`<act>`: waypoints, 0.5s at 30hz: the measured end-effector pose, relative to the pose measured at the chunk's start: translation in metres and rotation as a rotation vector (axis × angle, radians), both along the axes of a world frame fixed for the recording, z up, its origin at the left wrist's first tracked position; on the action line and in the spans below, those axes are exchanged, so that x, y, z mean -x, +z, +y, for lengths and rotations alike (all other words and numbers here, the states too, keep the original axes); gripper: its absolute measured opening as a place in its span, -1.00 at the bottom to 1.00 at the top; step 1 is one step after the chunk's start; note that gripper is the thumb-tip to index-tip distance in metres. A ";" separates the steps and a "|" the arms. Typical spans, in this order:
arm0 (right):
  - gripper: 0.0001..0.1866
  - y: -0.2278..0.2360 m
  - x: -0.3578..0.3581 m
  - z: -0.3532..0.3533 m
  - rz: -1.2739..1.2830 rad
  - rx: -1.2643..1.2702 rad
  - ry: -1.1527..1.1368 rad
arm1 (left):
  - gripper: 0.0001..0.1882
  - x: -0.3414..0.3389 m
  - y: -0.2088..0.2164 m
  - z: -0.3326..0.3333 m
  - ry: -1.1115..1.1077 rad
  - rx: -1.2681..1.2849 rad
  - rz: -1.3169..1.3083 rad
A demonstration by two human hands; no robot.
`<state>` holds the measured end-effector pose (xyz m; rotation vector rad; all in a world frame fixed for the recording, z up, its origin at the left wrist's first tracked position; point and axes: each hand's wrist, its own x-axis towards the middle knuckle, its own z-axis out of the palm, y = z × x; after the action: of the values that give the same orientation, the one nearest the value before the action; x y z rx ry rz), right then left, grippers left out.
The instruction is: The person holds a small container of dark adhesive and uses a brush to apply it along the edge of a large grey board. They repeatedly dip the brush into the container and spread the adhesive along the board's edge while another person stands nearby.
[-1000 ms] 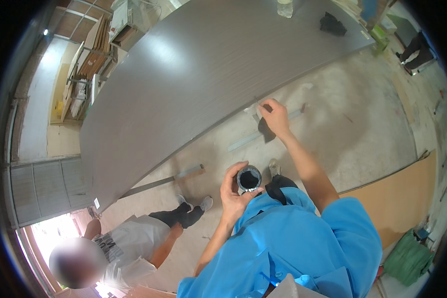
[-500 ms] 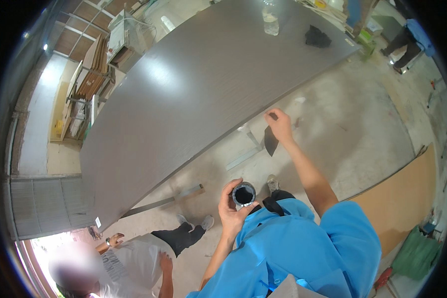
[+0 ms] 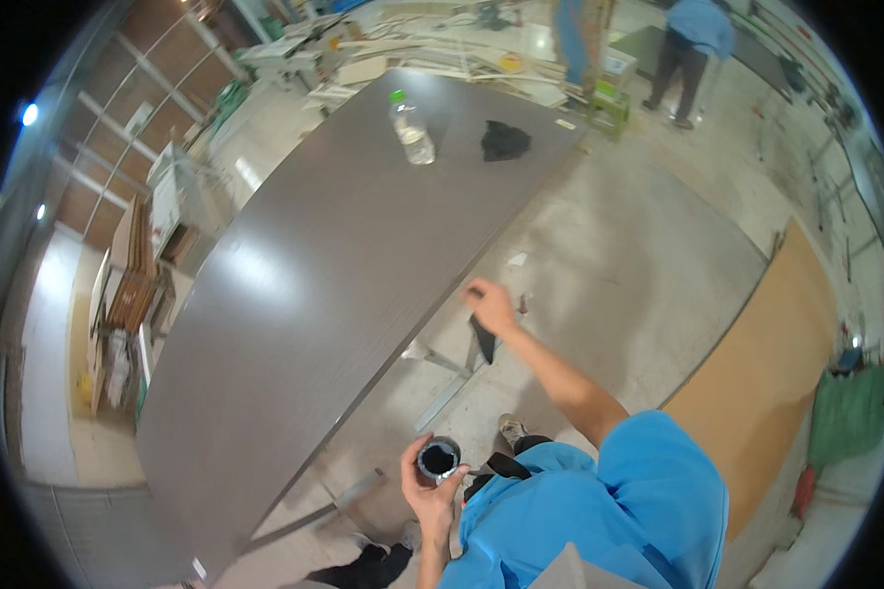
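Note:
My left hand (image 3: 425, 499) is wrapped round a small round cup (image 3: 439, 457) with dark stuff inside, close to my body. At the near long edge of a large grey-brown panel (image 3: 314, 265), my right hand (image 3: 495, 310) is closed on a dark cloth (image 3: 483, 340). A pointed end of the cloth hangs below the fingers. The panel lies flat on metal supports and reaches away from me. On its far part stands a clear bottle (image 3: 414, 135) with a green cap, next to a crumpled black cloth (image 3: 505, 141).
A metal support leg (image 3: 444, 398) shows below the panel's near edge. A tan sheet (image 3: 756, 393) lies on the floor to the right. Boards and scraps (image 3: 432, 39) are piled beyond the panel. A person in blue (image 3: 692, 49) stands far right; another person's dark trousers (image 3: 363, 569) show at the bottom.
The view has shifted, so the far end of the panel and the scrap pile show more. Both hands keep their grips, the right still by the panel's edge. The person at lower left is mostly out of view.

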<state>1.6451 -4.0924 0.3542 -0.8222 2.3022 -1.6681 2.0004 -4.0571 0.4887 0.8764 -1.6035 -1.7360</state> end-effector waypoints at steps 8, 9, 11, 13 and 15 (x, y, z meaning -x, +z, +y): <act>-0.78 0.017 0.041 0.028 -0.031 0.033 -0.082 | -0.17 0.001 0.003 0.007 0.024 0.029 -0.002; -0.78 0.022 0.040 0.029 -0.046 0.019 -0.083 | -0.16 0.000 0.007 0.008 0.032 0.006 0.015; -0.78 0.039 0.047 0.028 0.011 0.058 -0.127 | -0.15 0.002 0.011 0.008 0.040 -0.018 0.040; -0.75 0.057 0.064 0.019 0.043 0.068 -0.096 | -0.15 0.001 0.015 0.009 0.045 0.003 0.040; -0.73 0.073 0.087 0.006 0.201 0.106 -0.128 | -0.15 0.000 0.015 0.008 0.055 0.017 0.033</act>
<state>1.5580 -4.0864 0.4272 -0.9201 2.4638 -1.8535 2.0004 -4.0490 0.5040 0.8714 -1.5566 -1.6884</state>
